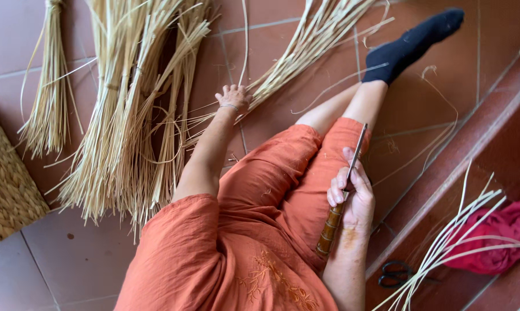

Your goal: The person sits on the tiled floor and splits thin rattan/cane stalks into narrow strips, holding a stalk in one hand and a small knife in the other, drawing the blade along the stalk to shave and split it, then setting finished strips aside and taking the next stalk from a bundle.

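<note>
My left hand (233, 98) reaches out over the tiled floor and closes on the near end of a fanned bundle of pale reed strips (306, 43) that runs up and to the right. My right hand (352, 196) rests by my orange-trousered thigh (283, 173) and grips a knife (331, 227) with a banded bamboo handle. The thin blade (358, 147) points away from me along my leg. My foot in a black sock (412, 40) stretches out ahead.
Thick tied bundles of reed (127, 115) lie left of my arm, with a thinner sheaf (48, 86) further left. A woven mat (6, 184) sits at the left edge. On the right step lie black scissors (395, 273), loose strips (450, 236) and a red cloth (502, 236).
</note>
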